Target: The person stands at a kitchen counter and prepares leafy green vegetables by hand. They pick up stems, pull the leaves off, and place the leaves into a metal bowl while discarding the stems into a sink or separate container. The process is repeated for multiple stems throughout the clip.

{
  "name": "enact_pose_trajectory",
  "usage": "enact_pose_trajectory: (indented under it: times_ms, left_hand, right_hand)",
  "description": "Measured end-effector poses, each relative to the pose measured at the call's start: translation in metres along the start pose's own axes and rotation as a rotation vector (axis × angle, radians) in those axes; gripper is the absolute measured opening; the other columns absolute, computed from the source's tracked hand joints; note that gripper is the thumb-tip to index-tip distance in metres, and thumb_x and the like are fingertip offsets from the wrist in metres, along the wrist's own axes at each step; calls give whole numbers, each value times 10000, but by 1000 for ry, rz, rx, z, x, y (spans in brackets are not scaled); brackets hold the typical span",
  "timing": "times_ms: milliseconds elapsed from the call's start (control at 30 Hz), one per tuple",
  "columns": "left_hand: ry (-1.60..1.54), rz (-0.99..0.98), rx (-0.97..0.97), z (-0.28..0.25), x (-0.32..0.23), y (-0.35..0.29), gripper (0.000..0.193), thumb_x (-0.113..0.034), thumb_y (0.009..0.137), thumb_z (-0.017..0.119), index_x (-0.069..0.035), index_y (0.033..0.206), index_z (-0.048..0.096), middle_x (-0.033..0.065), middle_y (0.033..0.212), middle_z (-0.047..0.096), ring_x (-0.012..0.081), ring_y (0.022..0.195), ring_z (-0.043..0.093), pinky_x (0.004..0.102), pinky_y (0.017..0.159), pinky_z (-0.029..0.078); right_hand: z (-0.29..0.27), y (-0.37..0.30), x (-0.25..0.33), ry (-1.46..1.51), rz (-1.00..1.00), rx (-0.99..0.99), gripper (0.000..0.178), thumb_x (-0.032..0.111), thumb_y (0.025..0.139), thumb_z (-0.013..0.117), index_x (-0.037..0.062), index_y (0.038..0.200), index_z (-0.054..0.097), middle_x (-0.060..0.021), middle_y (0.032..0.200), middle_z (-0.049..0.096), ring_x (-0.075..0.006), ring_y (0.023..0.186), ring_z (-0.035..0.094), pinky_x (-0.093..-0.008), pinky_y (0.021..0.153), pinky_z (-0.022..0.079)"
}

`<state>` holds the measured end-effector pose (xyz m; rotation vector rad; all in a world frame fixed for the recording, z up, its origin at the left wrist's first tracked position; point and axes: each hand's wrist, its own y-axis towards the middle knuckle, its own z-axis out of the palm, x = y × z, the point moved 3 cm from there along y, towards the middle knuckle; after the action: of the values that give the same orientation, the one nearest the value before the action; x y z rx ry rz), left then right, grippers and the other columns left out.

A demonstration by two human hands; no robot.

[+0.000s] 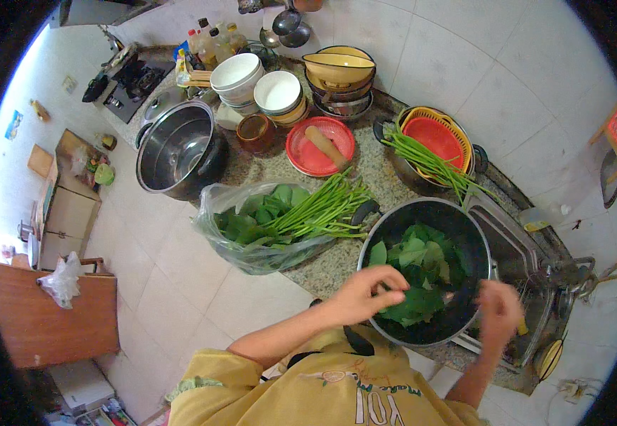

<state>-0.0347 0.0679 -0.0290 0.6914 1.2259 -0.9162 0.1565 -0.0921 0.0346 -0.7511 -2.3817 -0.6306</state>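
Broad leaves (423, 257) in round pot (393, 226), left hand (366, 295) curled, right hand (500, 309) blurred, grips unclear

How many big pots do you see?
3: the left pot, the front pot with leaves in it, and the back pot under the yellow basket. Others may be hidden.

Green leaves (425, 257) (loosely heaped) lie in a dark pot (404, 216).
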Motion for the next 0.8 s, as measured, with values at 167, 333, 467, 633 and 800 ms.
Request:
enact_pose_trajectory:
  times_ms: [167,333,467,633,800]
  left_hand:
    - [833,216,-448,-83,-18,15,139,-84,735,606,-22,852,563,135,865,568,276,819,553,343,716,445]
    - [1340,-80,-603,-165,8,28,205,-77,685,627,-3,869,576,169,887,573,337,838,548,411,716,443]
    - [1458,-435,-488,-186,34,24,173,-150,670,651,-28,788,616,168,863,600,331,790,583,419,672,461]
    - [1374,-386,-528,-180,29,17,130,-119,700,606,-20,783,598,168,842,597,327,795,575,417,671,462]
    - [1265,-213,-661,-185,32,11,129,-68,726,558,-2,832,526,184,787,585,346,775,561,405,671,455]
  right_hand:
    - [-97,-49,-168,-212,450,-394,229,190,823,575,11,965,581,-31,811,579,-118,672,491,-242,598,417]
    - [-92,-100,-230,-173,641,-210,447,211,800,604,26,1184,468,-67,889,584,-153,793,521,-279,740,420]
    - [-84,-83,-205,-150,596,-285,477,211,803,600,23,1213,445,-102,1005,575,-160,904,528,-278,797,414]
    - [-76,-51,-167,-7,474,-300,327,187,822,571,13,1098,549,-104,1037,582,-169,920,535,-272,811,408]
    - [-60,-26,-119,67,395,-354,245,163,836,548,3,1015,596,-83,995,600,-176,904,544,-276,814,409]
